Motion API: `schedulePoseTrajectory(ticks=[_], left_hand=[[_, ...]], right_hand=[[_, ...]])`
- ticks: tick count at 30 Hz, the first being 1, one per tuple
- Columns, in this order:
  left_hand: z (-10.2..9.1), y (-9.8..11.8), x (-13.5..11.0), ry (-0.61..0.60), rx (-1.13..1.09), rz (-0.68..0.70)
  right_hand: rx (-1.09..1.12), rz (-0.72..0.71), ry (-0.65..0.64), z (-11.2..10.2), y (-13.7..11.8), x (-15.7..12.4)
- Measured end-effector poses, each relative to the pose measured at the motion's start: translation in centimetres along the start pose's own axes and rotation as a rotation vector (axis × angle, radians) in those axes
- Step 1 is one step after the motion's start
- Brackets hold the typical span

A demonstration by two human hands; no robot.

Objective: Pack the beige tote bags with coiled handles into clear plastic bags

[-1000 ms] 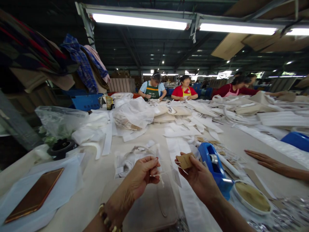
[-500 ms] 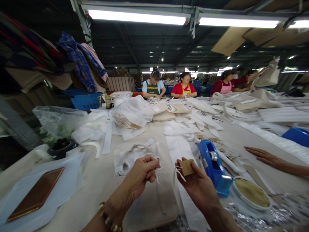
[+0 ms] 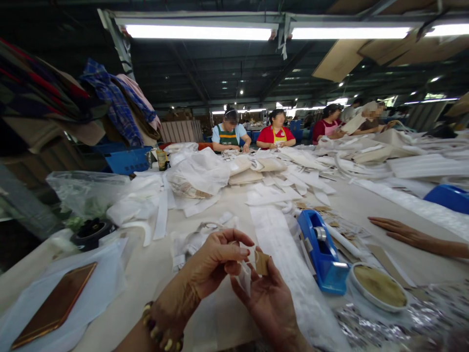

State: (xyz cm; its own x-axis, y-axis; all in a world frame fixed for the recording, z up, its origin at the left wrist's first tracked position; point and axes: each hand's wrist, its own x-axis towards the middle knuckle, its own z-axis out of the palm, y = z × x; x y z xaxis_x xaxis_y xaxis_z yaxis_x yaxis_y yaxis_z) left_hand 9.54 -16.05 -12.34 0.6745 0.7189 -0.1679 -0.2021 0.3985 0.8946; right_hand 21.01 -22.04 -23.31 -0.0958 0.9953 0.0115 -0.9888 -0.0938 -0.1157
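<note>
My left hand [image 3: 216, 259], with a beaded bracelet at the wrist, pinches a thin white string beside my right hand. My right hand [image 3: 273, 303] is palm up and holds a small brown cardboard tag [image 3: 261, 263] between thumb and fingers. The string loops near the tag. A whitish, thin translucent piece [image 3: 245, 277] hangs between the two hands; I cannot tell what it is. Pale flat fabric [image 3: 216, 318] lies under my hands, partly hidden by them. Coiled white straps [image 3: 192, 243] lie just beyond my left hand.
Right of my hands stand a blue tape dispenser [image 3: 322, 254] and a round dish [image 3: 379, 287] with yellowish contents. Another person's hand [image 3: 399, 232] rests flat on the table. A phone-like brown slab [image 3: 54, 305] lies at left. White fabric heaps [image 3: 271, 166] and co-workers are beyond.
My hands have come together; the right hand with the tag moved left to meet my left hand. The view shifted slightly. A co-worker at far right has lowered a pale fabric piece.
</note>
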Motion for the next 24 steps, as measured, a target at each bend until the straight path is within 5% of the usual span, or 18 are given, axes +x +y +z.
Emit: schedulePoseTrajectory(ticks=[6,14,24], left_hand=[[0.4,1.4,-0.1,-0.006,0.155,0.052],[0.2,2.7,-0.8,0.012,0.447,-0.034],[-0.2,3.7,-0.7,-0.016,0.792,-0.088]], right_hand=[[0.058,0.005,0.127,-0.6,1.2,0.2],[-0.058,-0.260,0.453,-0.7,-0.2,0.2],[-0.281,-0.298,0.414,-2.2,-2.3,-0.5]])
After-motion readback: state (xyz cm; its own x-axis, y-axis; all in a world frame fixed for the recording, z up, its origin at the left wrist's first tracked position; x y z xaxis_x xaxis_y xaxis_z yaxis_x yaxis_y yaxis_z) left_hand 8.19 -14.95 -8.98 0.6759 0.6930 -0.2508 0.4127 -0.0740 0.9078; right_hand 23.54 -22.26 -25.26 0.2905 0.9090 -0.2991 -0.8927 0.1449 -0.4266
